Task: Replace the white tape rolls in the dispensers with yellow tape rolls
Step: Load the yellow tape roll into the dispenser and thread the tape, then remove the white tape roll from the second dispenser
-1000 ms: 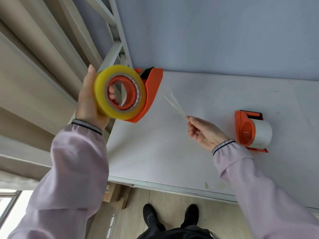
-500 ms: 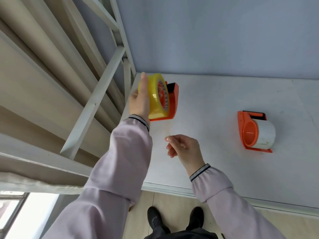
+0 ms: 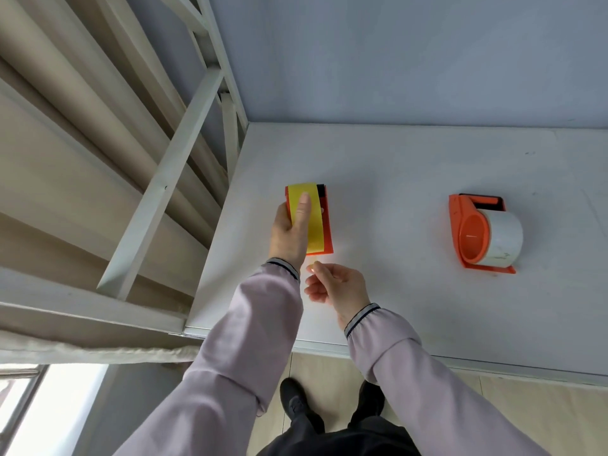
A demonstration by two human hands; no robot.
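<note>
The left hand [image 3: 289, 232] wraps around a yellow tape roll [image 3: 312, 222] seated in an orange dispenser [image 3: 326, 222], one finger lying along the top of the roll; its grip is closed on roll and dispenser together, near the left edge of the white surface [image 3: 394, 307]. I cannot tell whether the dispenser rests on the surface. The right hand [image 3: 335, 287] sits just below, thumb and forefinger pinched together close to the roll's near edge, probably on the loose tape end, though that is too small to make out. Well apart to the right stands a second dispenser [image 3: 467, 235] that holds a white tape roll [image 3: 503, 238], not yet swapped. To do this step well, the left hand should hold the dispenser steady while the right draws the tape end out straight and evenly toward the cutter, avoiding creases or sticking it back onto the roll.
</note>
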